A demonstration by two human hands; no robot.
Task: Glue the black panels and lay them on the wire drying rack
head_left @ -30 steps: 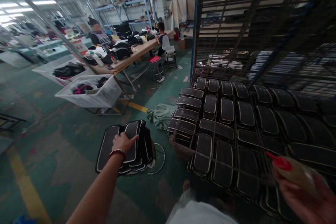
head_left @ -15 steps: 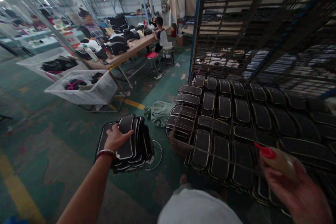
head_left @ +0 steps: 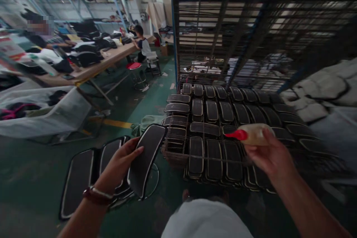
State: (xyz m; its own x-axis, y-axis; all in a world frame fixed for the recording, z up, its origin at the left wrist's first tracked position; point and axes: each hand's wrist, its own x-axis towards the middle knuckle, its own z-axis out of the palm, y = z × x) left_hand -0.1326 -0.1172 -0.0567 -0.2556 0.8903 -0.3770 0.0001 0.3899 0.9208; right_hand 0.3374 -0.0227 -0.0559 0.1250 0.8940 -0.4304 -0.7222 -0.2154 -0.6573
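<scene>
1. In a workshop with a green floor, two bare hands work well apart, each gripping something different
2. At left of centre, the left hand (head_left: 122,159) pinches a dark panel (head_left: 150,152) with a pale border line by its edge, thumb on the face; the panel is tilted, above a stack of similar panels (head_left: 78,182) whose support is mostly hidden
3. To the right, the right hand (head_left: 269,158) wraps round a squeeze bottle (head_left: 257,135), its red nozzle (head_left: 238,134) pointing left towards the panel but not touching it
4. Beneath the bottle, rows of dark panels (head_left: 213,156) lie among thin wire bars
5. Beyond, people sit at a long desk (head_left: 111,58), near a red-topped stool (head_left: 134,66)
6. For good handling, the panel seems best held lightly at its rim, face unbent and fingers off the middle; the bottle wants a loose grip, since a hard squeeze could drip onto the rows below
</scene>
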